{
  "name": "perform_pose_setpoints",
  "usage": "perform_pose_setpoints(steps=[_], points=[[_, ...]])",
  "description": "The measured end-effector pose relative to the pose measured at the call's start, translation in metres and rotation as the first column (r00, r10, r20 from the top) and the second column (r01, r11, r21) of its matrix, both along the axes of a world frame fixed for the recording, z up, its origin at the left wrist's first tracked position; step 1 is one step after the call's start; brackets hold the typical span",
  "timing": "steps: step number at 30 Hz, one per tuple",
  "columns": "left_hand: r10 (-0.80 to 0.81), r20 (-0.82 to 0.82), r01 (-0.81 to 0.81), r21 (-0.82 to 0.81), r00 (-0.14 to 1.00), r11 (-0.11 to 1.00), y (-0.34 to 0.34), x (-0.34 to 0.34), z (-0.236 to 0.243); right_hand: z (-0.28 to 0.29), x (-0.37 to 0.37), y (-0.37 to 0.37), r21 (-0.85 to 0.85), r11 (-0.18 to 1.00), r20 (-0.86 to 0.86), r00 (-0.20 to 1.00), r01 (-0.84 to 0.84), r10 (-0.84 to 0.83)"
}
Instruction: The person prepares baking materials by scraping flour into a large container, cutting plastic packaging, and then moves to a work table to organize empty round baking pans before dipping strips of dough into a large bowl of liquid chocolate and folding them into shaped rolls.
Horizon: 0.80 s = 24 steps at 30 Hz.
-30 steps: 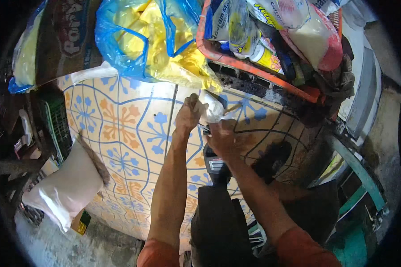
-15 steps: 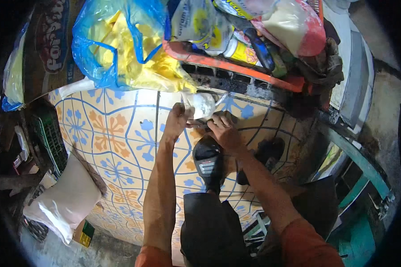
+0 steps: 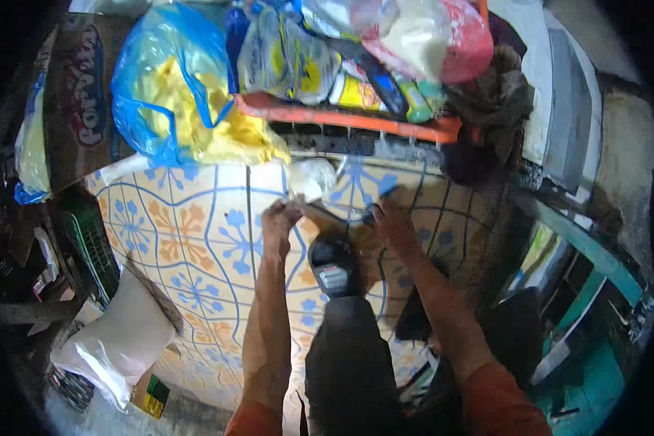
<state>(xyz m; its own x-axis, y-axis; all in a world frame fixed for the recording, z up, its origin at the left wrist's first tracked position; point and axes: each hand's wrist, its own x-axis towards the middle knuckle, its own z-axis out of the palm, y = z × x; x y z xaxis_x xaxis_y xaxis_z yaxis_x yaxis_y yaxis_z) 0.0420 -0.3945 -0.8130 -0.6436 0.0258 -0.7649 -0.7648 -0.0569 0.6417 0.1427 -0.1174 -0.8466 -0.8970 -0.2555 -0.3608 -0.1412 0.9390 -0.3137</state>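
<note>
A small clear plastic bag with white contents (image 3: pixel 314 179) lies on the patterned tile surface (image 3: pixel 229 232). My left hand (image 3: pixel 280 224) is at its near end, thumb and fingers closed in a pinch on the plastic; blur softens the contact. To the right, apart from the bag, my right hand (image 3: pixel 392 227) has its fingers curled together. Something small and dark shows at those fingertips, too blurred to name. Between my hands and nearer to me is a rounded black object with a white label (image 3: pixel 333 270).
Beyond the bag stand an open blue plastic bag with yellow chunks (image 3: pixel 174 102) and an orange-red crate (image 3: pixel 356 123) filled with packets. A cardboard box (image 3: pixel 83 94) is at the far left. A pale sack (image 3: pixel 116 338) lies lower left; a green frame (image 3: pixel 588 247) stands right.
My hands have moved apart, the right one shifting right, away from the bag. The view has shifted, so the crate and bags sit a little farther left in it.
</note>
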Motion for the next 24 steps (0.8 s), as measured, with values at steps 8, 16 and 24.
perform_pose_setpoints(steps=[8,16,24], points=[[0.116,-0.039,-0.116,0.013,0.992,0.993,0.009,0.006,0.001,-0.016,0.020,-0.004,-0.342,0.860,0.048,0.921,0.379,-0.387],[0.155,-0.061,-0.155,0.011,0.986,0.988,0.002,0.009,-0.008,-0.007,0.001,0.000,-0.403,0.786,0.213,0.883,0.469,-0.418],[-0.094,-0.393,0.075,-0.062,0.915,0.995,0.016,0.008,0.017,-0.048,0.039,0.041,-0.653,0.196,0.668,0.678,0.731,-0.306]])
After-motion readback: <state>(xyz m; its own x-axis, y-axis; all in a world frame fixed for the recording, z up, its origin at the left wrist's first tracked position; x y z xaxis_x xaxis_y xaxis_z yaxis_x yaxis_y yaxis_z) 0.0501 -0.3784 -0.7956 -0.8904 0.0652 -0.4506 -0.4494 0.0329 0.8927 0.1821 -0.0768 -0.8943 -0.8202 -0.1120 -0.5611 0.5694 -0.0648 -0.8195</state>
